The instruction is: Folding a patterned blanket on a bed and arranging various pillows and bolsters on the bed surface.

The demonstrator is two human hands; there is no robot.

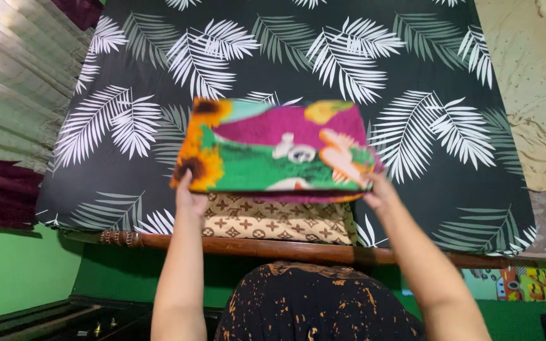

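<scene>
Both hands up, holding a folded colourful cloth (273, 148) level above the bed (412, 189). The cloth is a thick folded rectangle with a sunflower print at the left end, magenta and green in the middle and orange shapes on the right.

Left hand (191, 196) grips the near-left corner, right hand (377, 189) the near-right corner. The fingers are closed on the cloth edge from below; fingertips are mostly hidden under the fabric, so the exact pinch is unclear. Gripping at both ends likely keeps the folds flat and stops the stack sagging or opening.

The cloth is in the air, not resting. Directly under it, at the near edge of the bed, lies a folded beige patterned cloth (279, 221) with brown motifs. The held piece sits roughly squared over it with matching width, so it looks aligned for stacking.

The bed carries a black sheet with a white palm-leaf print. A wooden bed rail (285, 248) runs along the near side. Striped curtain (7, 76) at left, crumpled tan sheet (538, 95) at far right, green wall (14, 271) below left. The person's dark, orange-speckled garment (314, 303) fills the near centre.
</scene>
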